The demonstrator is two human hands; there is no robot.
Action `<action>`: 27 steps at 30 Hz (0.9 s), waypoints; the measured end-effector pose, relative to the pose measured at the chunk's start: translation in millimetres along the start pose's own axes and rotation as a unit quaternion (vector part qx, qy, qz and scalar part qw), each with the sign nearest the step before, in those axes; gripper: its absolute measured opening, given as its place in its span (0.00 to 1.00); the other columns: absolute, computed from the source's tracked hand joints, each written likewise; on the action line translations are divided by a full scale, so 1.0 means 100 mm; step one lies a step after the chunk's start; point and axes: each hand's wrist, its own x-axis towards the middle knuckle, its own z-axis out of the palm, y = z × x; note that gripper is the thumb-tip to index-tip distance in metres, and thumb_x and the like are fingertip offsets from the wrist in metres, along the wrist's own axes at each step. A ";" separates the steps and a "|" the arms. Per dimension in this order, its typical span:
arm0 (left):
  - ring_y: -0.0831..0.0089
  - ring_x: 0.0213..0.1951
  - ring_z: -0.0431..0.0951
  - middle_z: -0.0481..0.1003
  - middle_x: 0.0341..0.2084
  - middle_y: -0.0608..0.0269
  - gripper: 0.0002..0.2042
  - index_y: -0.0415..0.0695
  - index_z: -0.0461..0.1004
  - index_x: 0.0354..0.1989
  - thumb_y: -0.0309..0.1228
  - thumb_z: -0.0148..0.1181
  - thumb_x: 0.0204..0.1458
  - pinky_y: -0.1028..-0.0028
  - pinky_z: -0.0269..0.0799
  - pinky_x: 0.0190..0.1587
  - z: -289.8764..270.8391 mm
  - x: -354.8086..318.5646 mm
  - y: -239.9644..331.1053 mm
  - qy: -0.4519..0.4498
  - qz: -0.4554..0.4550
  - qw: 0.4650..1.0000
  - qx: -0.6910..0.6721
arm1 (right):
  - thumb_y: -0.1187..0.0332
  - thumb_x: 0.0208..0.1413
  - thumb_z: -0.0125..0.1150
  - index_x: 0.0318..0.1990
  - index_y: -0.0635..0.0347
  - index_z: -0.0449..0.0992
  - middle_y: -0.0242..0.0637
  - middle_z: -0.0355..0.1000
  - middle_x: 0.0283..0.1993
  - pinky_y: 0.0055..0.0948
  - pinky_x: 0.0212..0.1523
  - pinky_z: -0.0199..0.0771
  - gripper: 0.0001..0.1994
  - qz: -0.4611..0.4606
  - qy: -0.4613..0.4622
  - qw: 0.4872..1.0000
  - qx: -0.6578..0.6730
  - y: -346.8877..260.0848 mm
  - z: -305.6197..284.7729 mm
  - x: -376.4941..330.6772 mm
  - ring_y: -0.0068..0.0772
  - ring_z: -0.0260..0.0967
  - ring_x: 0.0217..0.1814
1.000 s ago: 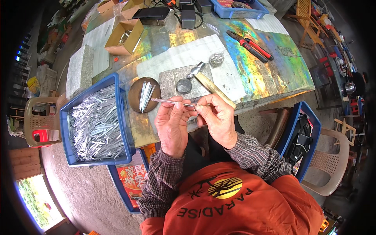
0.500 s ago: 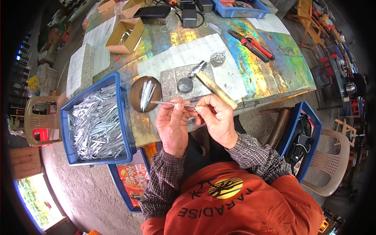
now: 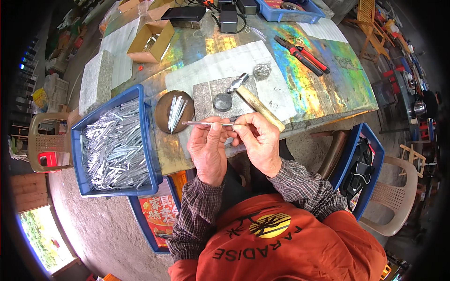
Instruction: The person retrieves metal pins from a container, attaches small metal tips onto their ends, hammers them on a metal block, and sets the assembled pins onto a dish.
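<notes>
A slender metal rod (image 3: 193,123) lies level between my two hands above the table's near edge. My left hand (image 3: 207,151) pinches it between thumb and fingers, its left tip sticking out past them. At the rod's other end, my right hand (image 3: 260,143) has thumb and forefinger closed on it. Just beyond are a round brown dish (image 3: 162,108) with several thin silvery pieces (image 3: 176,114) in it, and a dark round metal block (image 3: 222,101) on a stone slab (image 3: 202,94). A hammer (image 3: 257,104) rests across the slab, handle toward my right hand.
At left stands a blue bin (image 3: 153,154) full of thin metal pieces (image 3: 115,145). Farther off are an open cardboard box (image 3: 149,44), red-handled pliers (image 3: 303,57), a crumpled silvery lump (image 3: 262,71) and a light blue tray (image 3: 293,15). Another blue bin (image 3: 378,161) sits at right.
Both hands still hold the rod in nearly the same place. The rod looks slightly more level; the whole view has shifted a little.
</notes>
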 end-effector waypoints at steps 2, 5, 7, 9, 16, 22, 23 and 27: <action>0.69 0.31 0.76 0.74 0.35 0.53 0.06 0.38 0.68 0.40 0.25 0.52 0.57 0.73 0.76 0.34 0.01 -0.01 0.01 0.000 -0.004 1.000 0.009 | 0.79 0.54 0.56 0.32 0.66 0.70 0.32 0.69 0.24 0.18 0.20 0.65 0.01 0.006 0.003 1.000 0.000 0.01 0.01 -0.01 0.17 0.66 0.20; 0.71 0.31 0.76 0.74 0.34 0.53 0.05 0.38 0.68 0.40 0.24 0.52 0.57 0.73 0.76 0.34 -0.05 0.02 0.01 0.005 -0.002 1.000 0.024 | 0.79 0.53 0.57 0.34 0.65 0.71 0.30 0.69 0.24 0.17 0.21 0.64 0.02 0.026 0.009 1.000 0.003 0.03 0.01 -0.01 0.15 0.65 0.21; 0.70 0.31 0.76 0.75 0.33 0.54 0.05 0.38 0.69 0.40 0.25 0.52 0.57 0.73 0.75 0.33 -0.04 0.07 0.07 0.001 -0.002 1.000 0.024 | 0.80 0.52 0.58 0.34 0.65 0.71 0.29 0.68 0.24 0.16 0.22 0.63 0.04 0.032 -0.009 0.999 -0.004 0.01 -0.02 0.00 0.14 0.64 0.22; 0.71 0.32 0.77 0.75 0.31 0.55 0.05 0.37 0.69 0.40 0.25 0.53 0.57 0.75 0.74 0.32 -0.02 0.15 0.14 -0.010 -0.003 0.999 0.039 | 0.80 0.51 0.58 0.35 0.64 0.71 0.28 0.68 0.23 0.16 0.22 0.63 0.05 0.027 -0.014 0.999 -0.022 -0.01 -0.10 0.02 0.13 0.63 0.22; 0.78 0.30 0.73 0.74 0.30 0.58 0.05 0.35 0.69 0.39 0.21 0.52 0.56 0.80 0.71 0.31 -0.05 0.50 0.25 -0.058 0.097 0.960 0.255 | 0.80 0.50 0.59 0.33 0.65 0.72 0.31 0.69 0.26 0.16 0.23 0.63 0.03 -0.024 -0.038 0.992 -0.119 -0.14 -0.29 0.16 0.15 0.63 0.24; 0.83 0.25 0.69 0.72 0.24 0.67 0.04 0.37 0.72 0.36 0.21 0.55 0.53 0.83 0.67 0.29 -0.04 0.59 0.18 -0.042 0.137 0.919 0.368 | 0.80 0.50 0.59 0.33 0.65 0.72 0.30 0.69 0.27 0.16 0.22 0.62 0.03 -0.012 -0.045 0.994 -0.097 -0.12 -0.30 0.17 0.14 0.63 0.22; 0.84 0.24 0.69 0.72 0.22 0.68 0.03 0.37 0.73 0.35 0.21 0.56 0.52 0.83 0.66 0.28 -0.04 0.60 0.17 -0.043 0.145 0.911 0.383 | 0.80 0.51 0.58 0.33 0.65 0.72 0.30 0.69 0.26 0.16 0.21 0.62 0.03 -0.020 -0.049 0.993 -0.105 -0.10 -0.31 0.17 0.14 0.63 0.21; 0.84 0.24 0.68 0.71 0.21 0.68 0.03 0.37 0.73 0.34 0.20 0.56 0.52 0.83 0.66 0.28 -0.02 0.59 0.15 -0.045 0.158 0.905 0.392 | 0.79 0.52 0.57 0.34 0.66 0.72 0.30 0.70 0.28 0.15 0.22 0.66 0.02 -0.012 -0.073 0.991 -0.107 -0.09 -0.35 0.18 0.14 0.66 0.22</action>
